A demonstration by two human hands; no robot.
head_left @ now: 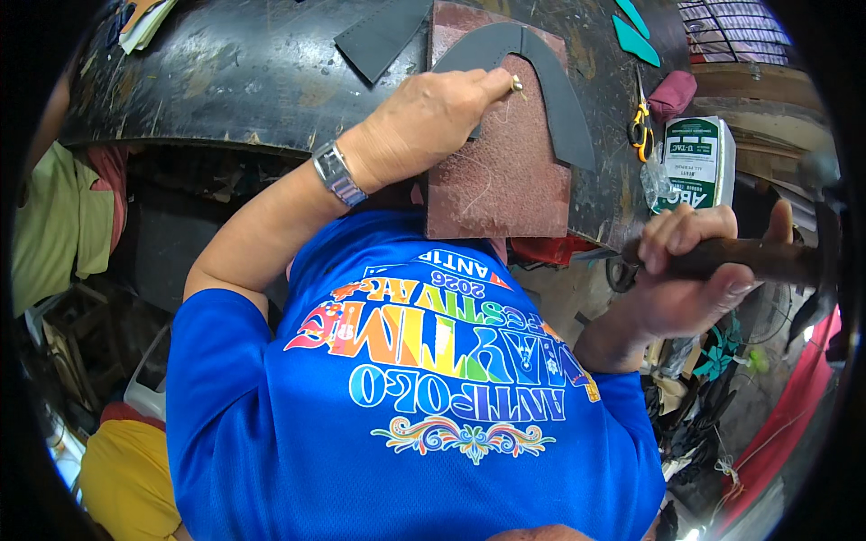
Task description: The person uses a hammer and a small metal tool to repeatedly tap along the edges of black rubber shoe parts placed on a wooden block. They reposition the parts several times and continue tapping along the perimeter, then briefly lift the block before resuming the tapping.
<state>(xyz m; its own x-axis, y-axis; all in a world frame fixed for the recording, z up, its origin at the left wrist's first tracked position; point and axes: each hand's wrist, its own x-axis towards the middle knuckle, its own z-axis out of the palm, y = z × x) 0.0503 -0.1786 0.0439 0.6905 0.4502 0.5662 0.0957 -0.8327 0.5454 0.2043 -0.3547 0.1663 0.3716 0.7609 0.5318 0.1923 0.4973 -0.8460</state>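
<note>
My left hand [424,117], with a watch on its wrist, is closed over a reddish-brown board [496,194] at the table's near edge. From its pinched fingers shows the round, brass-coloured end of a small metal tool [516,84]; the rest is hidden. A curved dark grey leather-like piece [564,113] arches across the board around those fingers, its left side partly behind my hand. Off to the right, my right hand [690,261] is raised and wrapped around the dark handle of a hammer [767,260], whose head is dim at the picture's rim.
Another dark grey piece [383,41] lies left of the board. Yellow-handled scissors [640,131], a maroon pouch [672,96] and a green-and-white pack [699,162] are on the right. Teal cutouts [636,41] lie at the far right, near a wire rack [735,32].
</note>
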